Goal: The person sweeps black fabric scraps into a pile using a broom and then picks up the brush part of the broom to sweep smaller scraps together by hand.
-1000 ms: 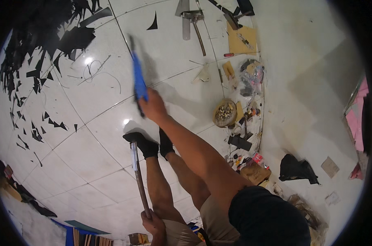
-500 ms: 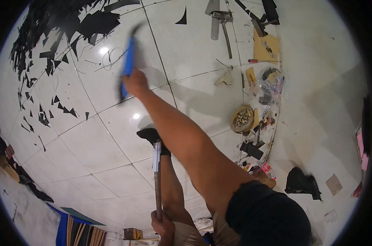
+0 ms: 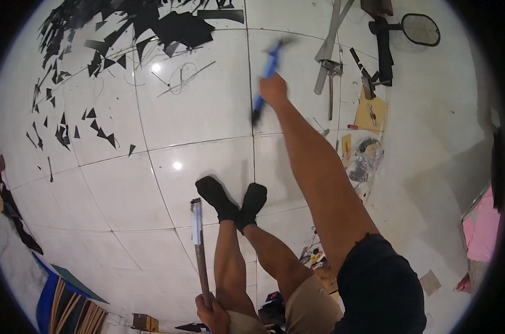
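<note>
My right hand point(image 3: 273, 91) is closed around the middle of a long blue tool with dark ends point(image 3: 272, 60), held out at arm's length over the white floor. Motion blurs its far dark end, so its exact kind is unclear. Low in the view, my left hand point(image 3: 212, 316) grips the lower end of a long grey-brown rod point(image 3: 201, 256). The rod points away from me, beside my leg, with a pale wrapping point(image 3: 196, 222) near its dark far end. My two feet in black socks point(image 3: 214, 197) stand on the tiles just past that end.
Many black cut scraps point(image 3: 183, 30) lie at the far left, near a loose wire point(image 3: 183, 78). Toward the right are long metal tools point(image 3: 329, 47), a yellow board point(image 3: 369, 114), plastic bags point(image 3: 366, 161) and an oval mesh racket point(image 3: 421, 29). Wooden strips point(image 3: 69, 309) sit at lower left.
My right hand has swung to the right with the blue tool. My view has shifted, so both feet now show. The rod stays in my left hand, leaning more to the left.
</note>
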Demonstrator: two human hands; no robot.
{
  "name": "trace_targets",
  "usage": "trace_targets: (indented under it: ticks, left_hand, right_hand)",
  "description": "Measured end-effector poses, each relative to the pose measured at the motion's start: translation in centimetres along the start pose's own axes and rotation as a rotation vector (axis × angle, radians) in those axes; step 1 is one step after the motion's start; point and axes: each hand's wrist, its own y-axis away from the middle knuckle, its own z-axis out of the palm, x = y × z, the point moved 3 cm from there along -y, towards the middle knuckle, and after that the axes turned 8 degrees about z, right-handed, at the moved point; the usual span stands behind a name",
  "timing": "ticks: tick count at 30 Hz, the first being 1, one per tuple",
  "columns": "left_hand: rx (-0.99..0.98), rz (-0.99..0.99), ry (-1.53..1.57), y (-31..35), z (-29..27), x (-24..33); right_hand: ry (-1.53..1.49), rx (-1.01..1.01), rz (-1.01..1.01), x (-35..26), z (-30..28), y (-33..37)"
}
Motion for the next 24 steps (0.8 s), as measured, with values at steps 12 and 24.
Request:
trace_targets:
  ticks: [12, 24]
  left_hand:
    - [0.060, -0.069, -0.008, 0.2, -0.5, -1.9]
    - [0.292, -0.222, 0.227, -1.5, -1.5, -0.8]
  right_hand:
    - [-0.836, -0.447, 0.384, 13.1, 4.2, 21.2]
    - [0.118, -0.486, -0.191, -14.0, 16.3, 4.3]
